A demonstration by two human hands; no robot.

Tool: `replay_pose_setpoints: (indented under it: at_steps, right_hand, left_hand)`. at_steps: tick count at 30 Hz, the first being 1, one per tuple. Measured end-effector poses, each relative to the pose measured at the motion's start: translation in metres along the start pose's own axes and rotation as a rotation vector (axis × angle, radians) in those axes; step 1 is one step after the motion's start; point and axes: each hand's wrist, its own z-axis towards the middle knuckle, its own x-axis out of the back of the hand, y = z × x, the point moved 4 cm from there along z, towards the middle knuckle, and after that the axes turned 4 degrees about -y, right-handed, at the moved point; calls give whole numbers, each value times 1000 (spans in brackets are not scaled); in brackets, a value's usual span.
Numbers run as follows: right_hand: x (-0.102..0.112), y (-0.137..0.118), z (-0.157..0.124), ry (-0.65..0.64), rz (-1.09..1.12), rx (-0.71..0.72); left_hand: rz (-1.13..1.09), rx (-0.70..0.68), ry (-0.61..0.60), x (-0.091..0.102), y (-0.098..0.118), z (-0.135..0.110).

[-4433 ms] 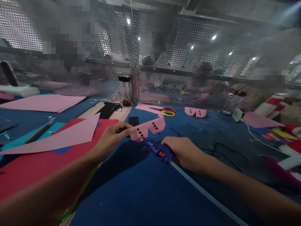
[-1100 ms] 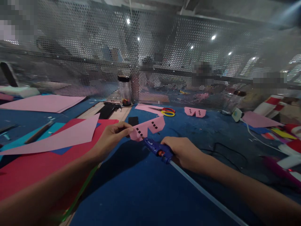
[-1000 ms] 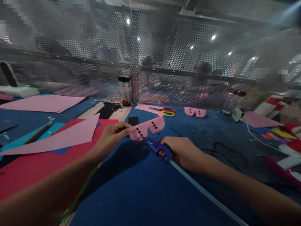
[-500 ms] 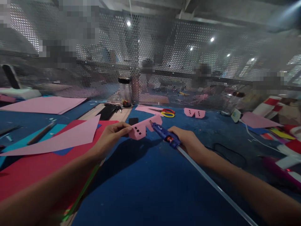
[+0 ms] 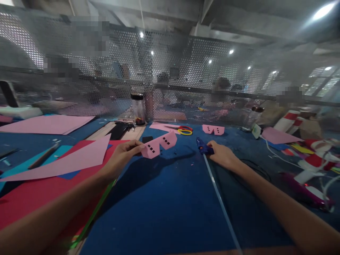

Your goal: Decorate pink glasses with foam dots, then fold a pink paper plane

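Note:
My left hand (image 5: 128, 153) pinches the left end of a pink paper cutout (image 5: 151, 148), which is held tilted above the blue table. Small black squares sit in rows on both halves of it, with a notch between them. To the right, my right hand (image 5: 221, 155) is closed round a blue hot glue gun (image 5: 204, 146), low over the table and apart from the cutout. A long clear glue stick (image 5: 218, 194) runs out of its back toward me. A similar pink cutout (image 5: 213, 130) with black squares lies farther back.
Red-and-yellow scissors (image 5: 185, 130) lie on pink paper behind the cutout. A lidded jar (image 5: 138, 109) stands by the perforated metal screen (image 5: 180, 63). Red card (image 5: 87, 191) and pink sheets (image 5: 47, 124) cover the left. A purple glue gun (image 5: 305, 191) and cables lie right.
My right hand has drawn the glue gun away from the cutout, to the right and lower. My left hand still holds the cutout, whose right half now shows its black squares.

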Motion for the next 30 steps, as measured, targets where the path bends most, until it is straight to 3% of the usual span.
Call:
replay_pose_setpoints:
  at_steps: [7,21,26,30]
  right_hand:
    - [-16,16,7,-90,51,-3]
    - [-18,21,8,-91,23,128]
    - [-1,10,0,122,-71,111]
    - [16,-22,-17,339,159,319]
  left_hand:
    - [6,-38,-21,-1,4,-2]
    - [45,-74,-49,-6,9,-4]
    - [214,-140,-88,-11,18,-11]
    - [349,-272,-80,-17,28,-19]
